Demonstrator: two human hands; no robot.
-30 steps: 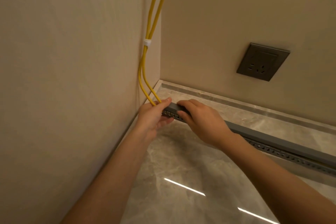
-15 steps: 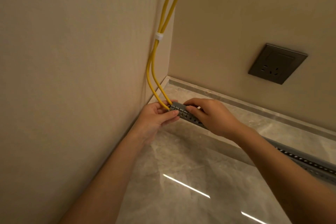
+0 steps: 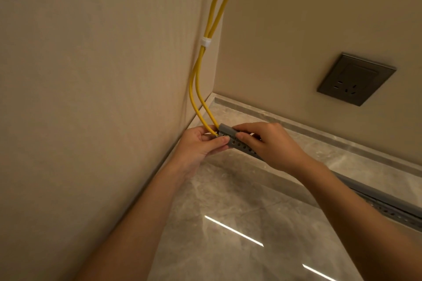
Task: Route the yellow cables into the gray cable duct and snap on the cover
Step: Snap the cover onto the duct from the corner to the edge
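Two hands hold the duct (image 3: 241, 145) at its left end: the left hand (image 3: 201, 143) pinches it where the cables (image 3: 194, 89) enter, and the right hand (image 3: 271, 143) curls over its top. Gray, with round holes along its side, it runs rightward. Both yellow cables rise from that end, bound by a white clip (image 3: 205, 41). Behind the duct, a dark socket (image 3: 356, 78) sits in the wall.

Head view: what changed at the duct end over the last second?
The left hand shifted its grip lower, a fingertip now lying across the perforated side of the gray duct. The right hand still pinches the duct; yellow cables still enter its end.
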